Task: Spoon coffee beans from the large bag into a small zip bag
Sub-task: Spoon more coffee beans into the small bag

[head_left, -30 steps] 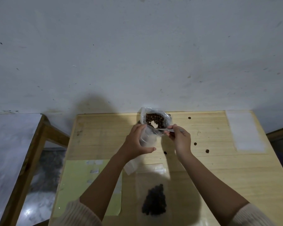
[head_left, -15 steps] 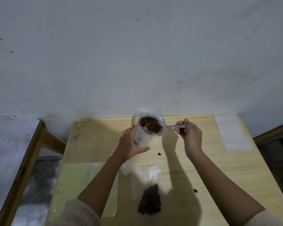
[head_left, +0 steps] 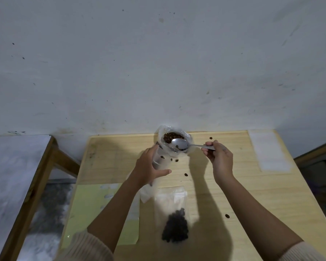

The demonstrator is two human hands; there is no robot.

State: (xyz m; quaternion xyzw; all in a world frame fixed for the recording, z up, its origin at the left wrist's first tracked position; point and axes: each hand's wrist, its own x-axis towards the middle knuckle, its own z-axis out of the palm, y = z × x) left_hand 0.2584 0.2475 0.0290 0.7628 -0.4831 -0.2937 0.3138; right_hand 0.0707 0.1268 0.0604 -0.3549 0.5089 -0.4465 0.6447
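The large clear bag [head_left: 186,137] of brown coffee beans stands open at the table's far edge. My right hand [head_left: 219,160] pinches the handle of a metal spoon [head_left: 179,143]. The spoon's bowl lies over the near rim of the large bag and looks empty. My left hand [head_left: 149,167] holds a small clear zip bag [head_left: 159,159] just left of and below the large bag; its lower end hangs past my wrist. A dark bean or two show around the small bag's mouth. A second zip bag [head_left: 174,221] with a heap of dark beans lies flat near me.
Loose beans [head_left: 186,174] lie scattered on the wooden table [head_left: 252,194]. A yellow sheet [head_left: 87,200] lies at the near left and a white patch [head_left: 267,149] at the far right. A white wall rises behind the table. A wooden frame [head_left: 36,185] stands to the left.
My right hand has drawn back to the right, and the spoon's bowl has come up out of the beans to the large bag's near rim. My left hand keeps its hold.
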